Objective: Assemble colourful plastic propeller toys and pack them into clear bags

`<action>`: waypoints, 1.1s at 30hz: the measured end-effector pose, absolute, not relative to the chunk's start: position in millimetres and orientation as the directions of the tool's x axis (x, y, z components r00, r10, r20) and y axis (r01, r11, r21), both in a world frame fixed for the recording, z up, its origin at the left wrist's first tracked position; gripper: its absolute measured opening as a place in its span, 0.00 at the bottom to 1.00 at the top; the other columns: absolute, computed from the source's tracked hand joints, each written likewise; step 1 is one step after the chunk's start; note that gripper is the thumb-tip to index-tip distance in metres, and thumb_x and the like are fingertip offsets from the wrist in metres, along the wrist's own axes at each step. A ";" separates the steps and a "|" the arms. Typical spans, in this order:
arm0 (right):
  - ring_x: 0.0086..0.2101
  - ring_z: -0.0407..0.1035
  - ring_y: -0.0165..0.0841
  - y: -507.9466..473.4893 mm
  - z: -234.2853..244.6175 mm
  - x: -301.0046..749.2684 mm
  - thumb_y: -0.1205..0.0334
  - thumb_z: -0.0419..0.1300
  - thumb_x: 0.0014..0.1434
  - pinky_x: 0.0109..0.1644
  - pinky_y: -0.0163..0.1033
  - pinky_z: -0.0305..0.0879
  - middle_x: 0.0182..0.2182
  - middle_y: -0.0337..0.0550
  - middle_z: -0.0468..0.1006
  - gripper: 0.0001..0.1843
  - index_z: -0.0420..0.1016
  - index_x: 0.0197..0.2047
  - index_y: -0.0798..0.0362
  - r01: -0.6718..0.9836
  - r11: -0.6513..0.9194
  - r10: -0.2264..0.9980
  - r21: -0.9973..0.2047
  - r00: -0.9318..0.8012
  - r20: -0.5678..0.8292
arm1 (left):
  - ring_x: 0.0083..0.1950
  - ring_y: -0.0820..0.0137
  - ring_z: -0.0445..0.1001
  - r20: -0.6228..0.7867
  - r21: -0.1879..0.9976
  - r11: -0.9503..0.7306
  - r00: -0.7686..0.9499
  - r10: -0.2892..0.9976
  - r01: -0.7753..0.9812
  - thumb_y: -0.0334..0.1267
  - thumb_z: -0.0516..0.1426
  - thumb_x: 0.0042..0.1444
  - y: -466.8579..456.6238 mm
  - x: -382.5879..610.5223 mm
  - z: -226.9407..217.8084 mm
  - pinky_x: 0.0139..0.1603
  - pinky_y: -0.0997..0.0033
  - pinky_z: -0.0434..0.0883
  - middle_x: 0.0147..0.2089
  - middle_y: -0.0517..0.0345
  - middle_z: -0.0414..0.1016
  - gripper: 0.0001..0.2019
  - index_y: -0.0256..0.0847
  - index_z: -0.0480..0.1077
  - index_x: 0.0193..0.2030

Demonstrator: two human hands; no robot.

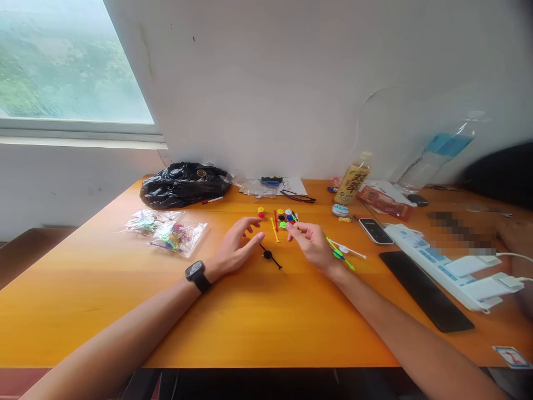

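Observation:
My left hand [237,244] rests on the orange table [125,300] with its fingers spread and loose, holding nothing; a black watch sits on that wrist. Just right of it lies a black stick with a round disc [270,255]. My right hand [310,241] hovers with fingers curled, thumb and forefinger pinched near a small green piece [283,224]; whether it grips the piece I cannot tell. A cluster of small coloured discs and sticks [278,215] lies just beyond both hands. Green, yellow and white sticks [343,253] lie beside my right wrist.
Two clear bags of coloured pieces [169,230] lie at the left. A black plastic bag [183,183], glasses [297,195], a yellow bottle [353,180], a phone [375,230], a white power strip [449,266] and a black slab [425,290] stand further off.

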State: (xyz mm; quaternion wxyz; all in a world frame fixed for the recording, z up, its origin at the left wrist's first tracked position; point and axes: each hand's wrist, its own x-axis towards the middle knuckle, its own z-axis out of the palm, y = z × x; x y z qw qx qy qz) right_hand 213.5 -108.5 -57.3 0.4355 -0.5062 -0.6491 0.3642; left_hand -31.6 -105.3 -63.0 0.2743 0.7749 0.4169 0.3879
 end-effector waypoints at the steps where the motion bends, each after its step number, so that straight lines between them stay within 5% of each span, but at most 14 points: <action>1: 0.20 0.47 0.27 -108.0 -56.1 214.5 0.34 0.58 0.66 0.25 0.38 0.41 0.18 0.33 0.58 0.30 0.71 0.26 0.52 0.321 0.240 0.971 -0.916 -0.090 0.223 | 0.56 0.61 0.74 0.408 0.733 -0.509 0.307 0.860 0.452 0.51 0.53 0.73 -104.5 -32.2 -63.1 0.57 0.59 0.73 0.60 0.50 0.75 0.18 0.47 0.68 0.62; 5: 0.22 0.53 0.28 -106.2 -58.0 215.9 0.36 0.61 0.65 0.26 0.37 0.45 0.21 0.35 0.63 0.27 0.73 0.28 0.52 0.341 0.269 0.963 -0.901 -0.124 0.240 | 0.60 0.59 0.72 0.456 0.692 -0.533 0.276 0.846 0.487 0.48 0.54 0.72 -102.2 -34.7 -63.6 0.63 0.55 0.70 0.62 0.51 0.74 0.16 0.47 0.68 0.62; 9: 0.23 0.57 0.28 -108.1 -65.5 210.9 0.41 0.69 0.60 0.26 0.36 0.50 0.24 0.36 0.71 0.21 0.77 0.32 0.52 0.414 0.306 0.933 -0.857 -0.312 0.182 | 0.59 0.58 0.72 0.466 0.626 -0.663 0.485 0.740 0.410 0.43 0.59 0.67 -103.1 -34.3 -61.6 0.63 0.55 0.70 0.58 0.52 0.77 0.14 0.47 0.73 0.58; 13: 0.24 0.57 0.28 -106.7 -69.7 209.4 0.43 0.64 0.64 0.27 0.37 0.51 0.28 0.37 0.74 0.20 0.78 0.34 0.52 0.444 0.329 0.930 -0.833 -0.307 0.204 | 0.49 0.61 0.76 0.427 0.529 -0.765 0.664 0.613 0.366 0.40 0.62 0.64 -103.5 -30.5 -62.1 0.55 0.59 0.72 0.46 0.55 0.82 0.07 0.46 0.79 0.48; 21: 0.30 0.69 0.32 -97.4 -73.1 217.2 0.44 0.62 0.67 0.36 0.37 0.63 0.34 0.39 0.79 0.19 0.79 0.36 0.52 0.430 0.290 0.948 -0.855 -0.254 0.193 | 0.41 0.63 0.77 0.402 0.502 -0.739 0.635 0.660 0.450 0.42 0.62 0.66 -99.8 -27.2 -71.3 0.45 0.61 0.73 0.38 0.55 0.81 0.06 0.46 0.80 0.43; 24: 0.35 0.74 0.35 -95.9 -74.8 217.5 0.44 0.61 0.68 0.41 0.38 0.67 0.38 0.41 0.82 0.19 0.81 0.39 0.51 0.411 0.295 0.946 -0.863 -0.255 0.201 | 0.43 0.62 0.77 0.410 0.501 -0.740 0.629 0.660 0.449 0.43 0.62 0.66 -102.3 -27.7 -69.1 0.46 0.61 0.74 0.40 0.54 0.81 0.07 0.46 0.79 0.45; 29: 0.38 0.77 0.39 -98.4 -73.0 216.9 0.42 0.62 0.66 0.41 0.39 0.71 0.42 0.45 0.85 0.21 0.82 0.43 0.51 0.409 0.267 0.958 -0.873 -0.208 0.196 | 0.54 0.57 0.76 0.476 0.530 -0.709 0.528 0.703 0.466 0.49 0.63 0.64 -110.0 -29.4 -60.1 0.56 0.55 0.73 0.54 0.49 0.78 0.21 0.46 0.71 0.61; 33: 0.28 0.73 0.36 -103.6 -67.6 216.1 0.37 0.59 0.66 0.32 0.38 0.66 0.27 0.42 0.80 0.26 0.83 0.36 0.52 0.426 0.185 0.979 -0.886 -0.157 0.129 | 0.60 0.56 0.72 0.498 0.557 -0.677 0.459 0.736 0.481 0.48 0.58 0.70 -111.5 -30.7 -57.6 0.62 0.54 0.70 0.59 0.49 0.75 0.19 0.47 0.68 0.64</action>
